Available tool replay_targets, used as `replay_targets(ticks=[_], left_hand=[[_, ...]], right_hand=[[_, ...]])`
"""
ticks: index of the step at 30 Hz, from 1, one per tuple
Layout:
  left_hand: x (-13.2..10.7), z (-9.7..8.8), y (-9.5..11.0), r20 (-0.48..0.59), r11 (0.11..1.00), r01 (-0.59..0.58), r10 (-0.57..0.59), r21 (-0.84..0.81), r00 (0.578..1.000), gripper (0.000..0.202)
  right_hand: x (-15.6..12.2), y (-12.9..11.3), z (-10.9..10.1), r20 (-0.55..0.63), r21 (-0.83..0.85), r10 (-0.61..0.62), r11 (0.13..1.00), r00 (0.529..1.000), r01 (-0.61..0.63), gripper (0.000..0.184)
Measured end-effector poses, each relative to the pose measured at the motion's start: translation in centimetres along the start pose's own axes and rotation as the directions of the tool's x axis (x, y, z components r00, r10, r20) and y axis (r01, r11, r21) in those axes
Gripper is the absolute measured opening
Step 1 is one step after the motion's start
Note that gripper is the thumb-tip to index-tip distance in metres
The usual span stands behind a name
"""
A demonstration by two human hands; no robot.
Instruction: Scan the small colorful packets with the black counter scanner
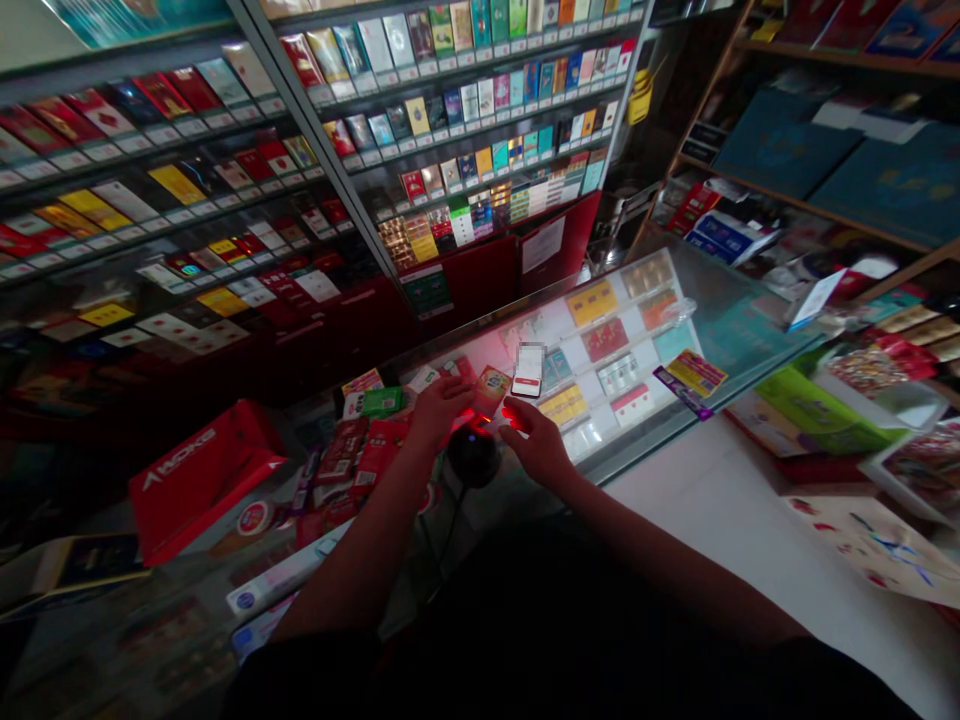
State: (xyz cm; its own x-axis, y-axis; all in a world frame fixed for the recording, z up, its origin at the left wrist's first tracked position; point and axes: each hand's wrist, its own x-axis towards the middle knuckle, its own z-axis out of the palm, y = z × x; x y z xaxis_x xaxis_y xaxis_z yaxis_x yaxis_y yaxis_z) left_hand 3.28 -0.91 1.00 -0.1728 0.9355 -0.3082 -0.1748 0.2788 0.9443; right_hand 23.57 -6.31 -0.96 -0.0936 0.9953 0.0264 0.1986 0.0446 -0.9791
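My left hand (441, 408) lies low over the glass counter, fingers stretched toward a small orange-and-red packet (492, 388). Whether its fingertips touch the packet is hard to make out. On the packet's other side is my right hand (537, 442), thumb and fingers apart, with nothing seen between them. Red light falls on the fingertips of both hands. Between my wrists stands a round black scanner (474, 456) with a cable. Just beyond the right hand, a white-screened device, apparently a phone (529, 368), lies on the glass.
Several red snack packs (360, 455) and a green pack (381, 402) lie left of my left hand. A large red box (210, 480) stands farther left. Cigarette shelves (465, 75) line the back. A yellow-and-purple packet (694, 375) lies on the counter's right end, beside a green box (840, 405).
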Motion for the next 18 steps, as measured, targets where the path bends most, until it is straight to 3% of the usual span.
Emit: replay_targets(ticks=[4, 7, 13, 16, 18], left_hand=[[-0.1, -1.4, 1.8, -0.087, 0.993, -0.063, 0.054, -0.105, 0.995, 0.054], [0.4, -3.4, 3.3, -0.230, 0.975, -0.166, 0.129, -0.147, 0.964, 0.048], [2.4, -8.2, 4.1, -0.554, 0.943, -0.319, 0.216, -0.096, 0.804, 0.036], [3.5, -10.3, 3.2, -0.669, 0.963, -0.270, 0.187, -0.021, 0.719, 0.035], [4.2, -11.3, 2.3, -0.711, 0.983, -0.165, 0.173, 0.081, 0.681, 0.033]], right_hand=[[-0.5, -0.1, -0.3, 0.046, 0.102, 0.021, 0.994, 0.999, -0.026, 0.044], [-1.0, 0.3, -0.8, 0.049, 0.128, 0.057, 0.990, 0.997, -0.063, 0.037], [-1.7, 1.3, -2.5, 0.021, 0.080, 0.112, 0.990, 0.994, -0.113, 0.028], [-2.1, 1.8, -3.4, -0.004, 0.039, 0.140, 0.989, 0.990, -0.140, 0.027], [-2.5, 2.2, -3.9, -0.021, 0.008, 0.155, 0.988, 0.988, -0.154, 0.026]])
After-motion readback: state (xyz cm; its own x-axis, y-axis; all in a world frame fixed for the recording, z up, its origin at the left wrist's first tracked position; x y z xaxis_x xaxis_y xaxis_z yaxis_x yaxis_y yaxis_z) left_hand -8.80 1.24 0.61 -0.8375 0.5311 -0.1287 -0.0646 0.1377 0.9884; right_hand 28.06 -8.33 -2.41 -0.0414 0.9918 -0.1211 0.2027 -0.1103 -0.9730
